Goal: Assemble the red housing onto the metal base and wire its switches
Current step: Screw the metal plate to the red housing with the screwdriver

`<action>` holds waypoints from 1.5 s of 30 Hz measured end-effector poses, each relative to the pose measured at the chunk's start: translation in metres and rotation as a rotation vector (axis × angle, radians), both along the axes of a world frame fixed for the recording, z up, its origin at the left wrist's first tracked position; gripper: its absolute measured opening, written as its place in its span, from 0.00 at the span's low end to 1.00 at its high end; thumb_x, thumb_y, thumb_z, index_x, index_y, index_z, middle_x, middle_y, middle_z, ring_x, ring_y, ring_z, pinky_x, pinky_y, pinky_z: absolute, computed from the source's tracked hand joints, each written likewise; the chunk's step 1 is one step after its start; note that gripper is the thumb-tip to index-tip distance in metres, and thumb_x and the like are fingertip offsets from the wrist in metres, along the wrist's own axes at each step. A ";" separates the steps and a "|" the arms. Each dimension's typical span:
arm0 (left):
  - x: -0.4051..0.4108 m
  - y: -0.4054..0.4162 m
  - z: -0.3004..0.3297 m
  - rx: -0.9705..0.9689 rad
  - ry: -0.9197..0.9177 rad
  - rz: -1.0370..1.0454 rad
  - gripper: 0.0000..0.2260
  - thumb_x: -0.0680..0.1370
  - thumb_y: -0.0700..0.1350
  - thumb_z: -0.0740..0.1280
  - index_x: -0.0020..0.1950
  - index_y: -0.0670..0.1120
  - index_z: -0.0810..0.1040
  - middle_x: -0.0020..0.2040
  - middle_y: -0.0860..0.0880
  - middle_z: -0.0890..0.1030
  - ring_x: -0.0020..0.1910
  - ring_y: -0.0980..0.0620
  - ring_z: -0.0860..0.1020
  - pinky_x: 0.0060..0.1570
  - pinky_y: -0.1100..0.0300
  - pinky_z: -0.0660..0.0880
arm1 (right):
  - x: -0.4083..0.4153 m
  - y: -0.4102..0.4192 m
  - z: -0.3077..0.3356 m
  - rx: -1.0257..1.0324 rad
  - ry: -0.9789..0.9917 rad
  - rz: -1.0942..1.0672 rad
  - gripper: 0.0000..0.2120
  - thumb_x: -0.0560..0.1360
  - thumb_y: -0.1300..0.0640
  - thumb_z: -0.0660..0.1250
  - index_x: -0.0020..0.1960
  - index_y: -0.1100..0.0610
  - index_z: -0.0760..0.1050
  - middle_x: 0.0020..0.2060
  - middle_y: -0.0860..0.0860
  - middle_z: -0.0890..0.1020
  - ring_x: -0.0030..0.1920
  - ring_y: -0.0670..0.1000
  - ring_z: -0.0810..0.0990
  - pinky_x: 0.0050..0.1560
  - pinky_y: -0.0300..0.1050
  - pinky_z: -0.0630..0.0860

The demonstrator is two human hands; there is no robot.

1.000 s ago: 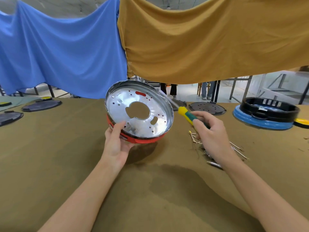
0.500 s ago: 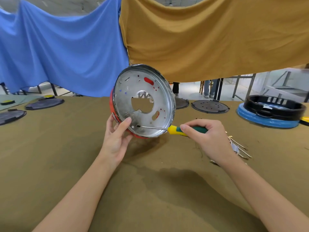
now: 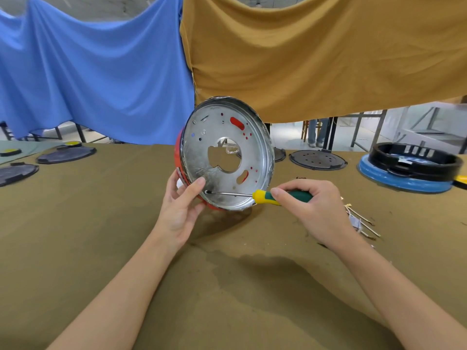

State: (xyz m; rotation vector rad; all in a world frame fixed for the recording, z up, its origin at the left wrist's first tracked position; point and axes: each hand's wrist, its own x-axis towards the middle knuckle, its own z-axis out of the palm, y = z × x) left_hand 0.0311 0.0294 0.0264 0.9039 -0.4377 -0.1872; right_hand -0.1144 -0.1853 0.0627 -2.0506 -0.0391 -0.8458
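Olive tablecloth (image 3: 101,248); hanging blue sheet (image 3: 96,72)

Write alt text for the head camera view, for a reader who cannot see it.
The left hand holds a round metal base, backed by a red housing, tilted on edge on an olive-covered table, while the right hand grips a green-and-yellow screwdriver with its tip at the base's lower left rim.

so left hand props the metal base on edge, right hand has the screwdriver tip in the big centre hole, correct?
Not the centre hole. The head view shows the screwdriver tip at a screw near the metal base's lower left rim, beside the left hand's thumb. The right hand does grip it.
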 end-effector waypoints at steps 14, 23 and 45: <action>-0.002 -0.001 0.001 0.009 -0.011 0.023 0.28 0.73 0.38 0.74 0.70 0.50 0.70 0.63 0.47 0.81 0.61 0.48 0.81 0.51 0.50 0.81 | -0.003 0.003 0.001 -0.093 -0.030 -0.026 0.02 0.74 0.53 0.73 0.43 0.49 0.85 0.33 0.42 0.83 0.34 0.42 0.77 0.32 0.31 0.69; -0.003 -0.002 -0.001 0.075 -0.073 0.085 0.26 0.71 0.40 0.74 0.66 0.53 0.73 0.59 0.49 0.83 0.59 0.48 0.82 0.55 0.49 0.80 | -0.013 0.014 0.015 -0.567 -0.163 -0.091 0.08 0.74 0.52 0.74 0.50 0.54 0.86 0.37 0.47 0.81 0.33 0.48 0.78 0.33 0.48 0.76; -0.002 -0.005 -0.007 0.109 -0.096 0.111 0.28 0.71 0.41 0.74 0.69 0.52 0.71 0.61 0.48 0.83 0.60 0.48 0.82 0.54 0.51 0.81 | -0.009 0.024 0.016 -0.222 -0.030 -0.182 0.09 0.74 0.46 0.72 0.38 0.49 0.79 0.30 0.45 0.79 0.34 0.45 0.75 0.31 0.32 0.67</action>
